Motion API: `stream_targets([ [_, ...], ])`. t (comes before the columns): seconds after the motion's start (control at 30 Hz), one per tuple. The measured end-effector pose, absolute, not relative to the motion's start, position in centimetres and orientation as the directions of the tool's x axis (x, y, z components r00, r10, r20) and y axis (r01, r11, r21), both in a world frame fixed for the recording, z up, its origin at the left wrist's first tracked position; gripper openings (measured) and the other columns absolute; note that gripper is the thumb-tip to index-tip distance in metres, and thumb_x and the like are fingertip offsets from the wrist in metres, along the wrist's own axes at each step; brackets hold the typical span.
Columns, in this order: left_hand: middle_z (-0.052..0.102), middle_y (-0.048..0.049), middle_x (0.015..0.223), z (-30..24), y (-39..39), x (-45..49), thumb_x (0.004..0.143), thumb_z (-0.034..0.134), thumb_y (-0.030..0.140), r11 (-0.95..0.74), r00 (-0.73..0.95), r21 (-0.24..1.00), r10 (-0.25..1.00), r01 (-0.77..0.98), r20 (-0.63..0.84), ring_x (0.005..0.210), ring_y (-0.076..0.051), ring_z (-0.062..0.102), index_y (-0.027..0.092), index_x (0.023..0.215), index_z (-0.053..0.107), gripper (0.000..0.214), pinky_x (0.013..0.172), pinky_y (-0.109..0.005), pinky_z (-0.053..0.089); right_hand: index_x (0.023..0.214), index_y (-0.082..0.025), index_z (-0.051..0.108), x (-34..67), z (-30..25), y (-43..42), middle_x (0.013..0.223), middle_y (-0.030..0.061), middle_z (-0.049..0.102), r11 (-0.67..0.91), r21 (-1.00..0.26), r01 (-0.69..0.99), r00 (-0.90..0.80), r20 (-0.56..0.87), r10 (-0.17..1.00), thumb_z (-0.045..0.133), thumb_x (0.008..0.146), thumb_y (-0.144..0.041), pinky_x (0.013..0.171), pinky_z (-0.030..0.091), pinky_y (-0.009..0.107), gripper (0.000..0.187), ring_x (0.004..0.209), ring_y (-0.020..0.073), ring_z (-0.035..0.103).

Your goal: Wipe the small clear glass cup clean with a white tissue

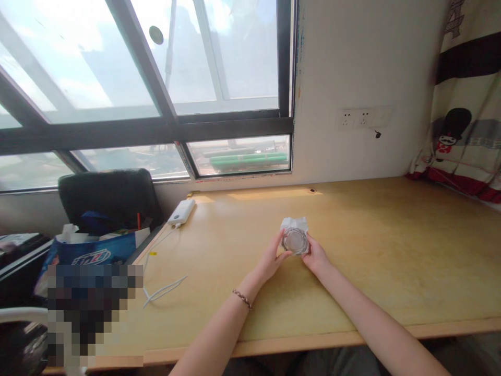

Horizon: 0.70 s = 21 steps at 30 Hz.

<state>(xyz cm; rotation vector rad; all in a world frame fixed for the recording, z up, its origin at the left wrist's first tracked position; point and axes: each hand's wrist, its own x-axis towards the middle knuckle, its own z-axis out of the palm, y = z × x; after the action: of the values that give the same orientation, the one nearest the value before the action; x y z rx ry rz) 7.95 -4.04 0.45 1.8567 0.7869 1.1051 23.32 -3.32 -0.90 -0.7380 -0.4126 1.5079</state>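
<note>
- From the head view, we look forward and down at a pale wooden surface (399, 245), where both our bare arms reach in from below.
- Our left hand (272, 257) is partly curled, its thumb and fingers gripping the left side of a round, silvery-clear item (295, 242).
- Our right hand (316, 256) is likewise partly curled and grips the item's lower right edge.
- The item is between our hands, near the middle of the surface; we cannot tell whether it touches the wood.
- A creased white sheet (295, 223) shows behind the item's upper edge.
- As for progress, the item is already in both hands and the sheet is against it; we judge it is being handled, not set aside. Whether it is being wrapped or opened, and how much remains, we cannot tell.
- Toward the left edge lie a white power bank (181, 212) and a loose white cable (164, 290).
</note>
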Motion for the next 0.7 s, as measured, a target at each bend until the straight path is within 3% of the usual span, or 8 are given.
stream_targets([
  [0.13,0.045,-0.0102,0.113,0.0,-3.9,8.0,0.049,0.077,0.026,-0.384,0.378,0.923,0.86,0.038,0.342,0.099,-0.023,0.048,0.024,0.124,0.034,0.087,0.083,-0.036,0.041,0.082,-0.018,0.064,23.1,-0.4,-3.7,0.084,0.0018,0.069,-0.104,-0.662,-0.743,0.036,-0.195,0.98,0.054,0.074,-0.025,0.071,0.049,0.027,0.015,0.076,0.0161,0.063],
  [0.3,0.048,0.0008,0.083,-0.8,-3.7,8.5,0.047,0.077,0.022,-0.098,0.395,0.985,0.907,-0.141,0.146,0.067,-0.01,0.053,0.021,0.105,0.043,0.068,0.061,-0.025,0.046,0.079,-0.018,0.066,22.6,0.6,-4.6,0.083,0.0016,0.068,-0.005,-0.755,-0.656,0.072,-0.069,0.995,0.064,0.066,-0.029,0.072,0.046,0.027,0.017,0.073,0.0158,0.061],
  [0.4,0.043,0.0045,0.077,-0.8,-3.5,8.8,0.044,0.077,0.022,0.061,0.373,0.975,0.928,-0.212,0.023,0.057,-0.008,0.052,0.023,0.105,0.038,0.073,0.05,-0.024,0.048,0.081,-0.017,0.067,22.0,1.1,-5.1,0.086,0.0038,0.068,0.02,-0.82,-0.572,0.041,-0.004,0.999,0.063,0.067,-0.033,0.076,0.044,0.029,0.022,0.076,0.0169,0.061],
  [0.5,0.044,0.0047,0.075,-0.5,-3.6,8.9,0.047,0.076,0.024,0.139,0.311,0.953,0.949,-0.268,-0.051,0.058,-0.009,0.053,0.023,0.109,0.038,0.073,0.051,-0.029,0.051,0.082,-0.018,0.067,21.6,1.3,-5.3,0.087,0.0036,0.068,0.081,-0.871,-0.485,0.07,0.053,0.996,0.061,0.069,-0.034,0.081,0.042,0.031,0.022,0.081,0.0176,0.06],
  [0.6,0.049,0.0017,0.077,0.0,-3.6,8.7,0.054,0.073,0.027,0.17,0.247,0.913,0.966,-0.371,-0.079,0.068,-0.013,0.056,0.021,0.104,0.043,0.058,0.062,-0.035,0.052,0.089,-0.02,0.066,21.4,1.2,-5.4,0.095,0.0026,0.066,0.136,-0.916,-0.378,0.094,0.108,0.99,0.058,0.07,-0.035,0.088,0.038,0.033,0.025,0.091,0.019,0.057],
  [0.7,0.055,-0.0049,0.091,0.4,-3.5,8.3,0.066,0.064,0.038,0.281,0.339,0.809,0.935,-0.517,-0.108,0.082,-0.019,0.058,0.019,0.098,0.047,0.041,0.075,-0.041,0.049,0.095,-0.02,0.064,21.4,0.8,-5.2,0.1,0.0023,0.064,0.172,-0.926,-0.337,0.136,0.133,0.982,0.059,0.069,-0.035,0.09,0.036,0.034,0.03,0.098,0.0199,0.054],
])
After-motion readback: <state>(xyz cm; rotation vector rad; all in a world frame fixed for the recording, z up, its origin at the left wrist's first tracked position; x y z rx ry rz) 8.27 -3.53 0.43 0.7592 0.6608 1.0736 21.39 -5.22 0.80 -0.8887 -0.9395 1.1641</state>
